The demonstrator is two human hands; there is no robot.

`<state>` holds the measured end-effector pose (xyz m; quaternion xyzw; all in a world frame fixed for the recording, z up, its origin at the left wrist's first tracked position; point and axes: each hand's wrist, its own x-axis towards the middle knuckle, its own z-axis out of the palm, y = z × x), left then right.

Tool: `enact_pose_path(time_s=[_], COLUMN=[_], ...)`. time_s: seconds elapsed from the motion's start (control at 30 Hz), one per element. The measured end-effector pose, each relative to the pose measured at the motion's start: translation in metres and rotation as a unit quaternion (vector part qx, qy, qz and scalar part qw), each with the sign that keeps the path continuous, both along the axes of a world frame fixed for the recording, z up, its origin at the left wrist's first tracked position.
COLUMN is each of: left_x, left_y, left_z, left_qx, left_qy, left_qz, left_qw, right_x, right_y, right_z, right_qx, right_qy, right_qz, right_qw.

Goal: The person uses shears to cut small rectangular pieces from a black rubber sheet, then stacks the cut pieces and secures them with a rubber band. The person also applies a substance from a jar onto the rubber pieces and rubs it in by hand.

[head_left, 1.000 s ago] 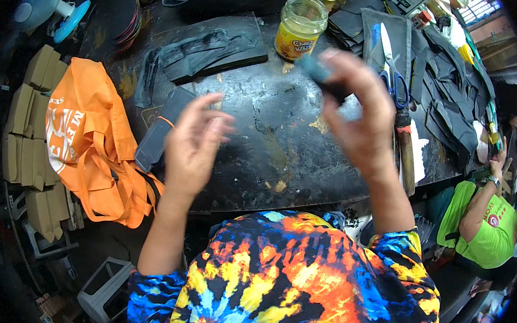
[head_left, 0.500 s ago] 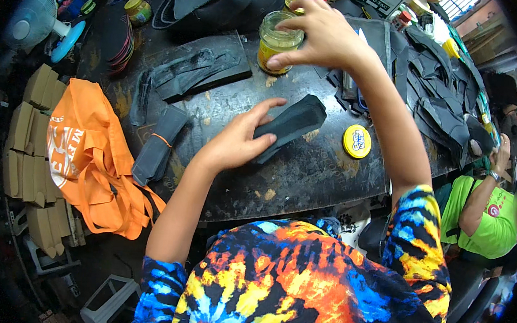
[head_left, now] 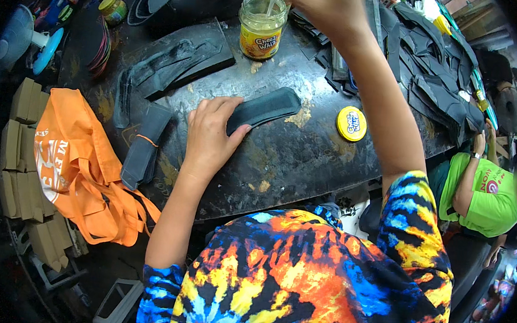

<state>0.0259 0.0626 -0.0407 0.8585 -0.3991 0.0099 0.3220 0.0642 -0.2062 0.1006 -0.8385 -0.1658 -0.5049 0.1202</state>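
My left hand [head_left: 210, 134] grips the near end of a black, strap-shaped piece [head_left: 269, 107] with a raised rim, which lies tilted on the dark table. My right hand [head_left: 324, 4] is at the upper edge of the picture, its fingers partly cut off. They close on the top of a thin pale stick [head_left: 271, 4] that stands in an open glass jar [head_left: 261, 42] with a yellow label; the stick's lower end is hard to make out. The jar's round yellow lid [head_left: 351, 123] lies to the right of the black piece.
A banded bundle of black strips [head_left: 146, 145] lies left of my left hand, beside an orange bag [head_left: 80, 158]. A dark block [head_left: 202, 64] stands behind. Black cut pieces [head_left: 438, 79] pile up at right. A person in a green shirt [head_left: 483, 193] sits at far right.
My right hand has moved from open above the jar to the picture's upper edge, at the stick. My left hand has closed further over the black piece. The whole view has shifted slightly.
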Motion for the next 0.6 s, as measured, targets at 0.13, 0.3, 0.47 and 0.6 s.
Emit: enact_pose_path(time_s=[0.13, 0.3, 0.47, 0.6], left_x=[-0.001, -0.005, -0.007, -0.009], left_y=[-0.006, -0.012, -0.011, -0.010], left_z=[-0.006, -0.009, -0.008, -0.011], left_qx=[-0.009, -0.018, -0.013, -0.018], left_qy=[-0.017, -0.036, -0.023, -0.025], left_qz=[0.013, 0.030, 0.026, 0.024], left_qw=[1.000, 0.999, 0.999, 0.999], right_x=[-0.056, -0.121, -0.148, -0.172], right_y=[0.019, 0.028, 0.041, 0.055], right_z=[-0.013, -0.043, -0.106, -0.144], right_qx=[-0.007, 0.064, 0.114, -0.020], right_qy=[0.182, 0.310, 0.449, 0.461], right_qz=[-0.007, 0.054, -0.033, -0.222], right_qw=[0.983, 0.947, 0.886, 0.859])
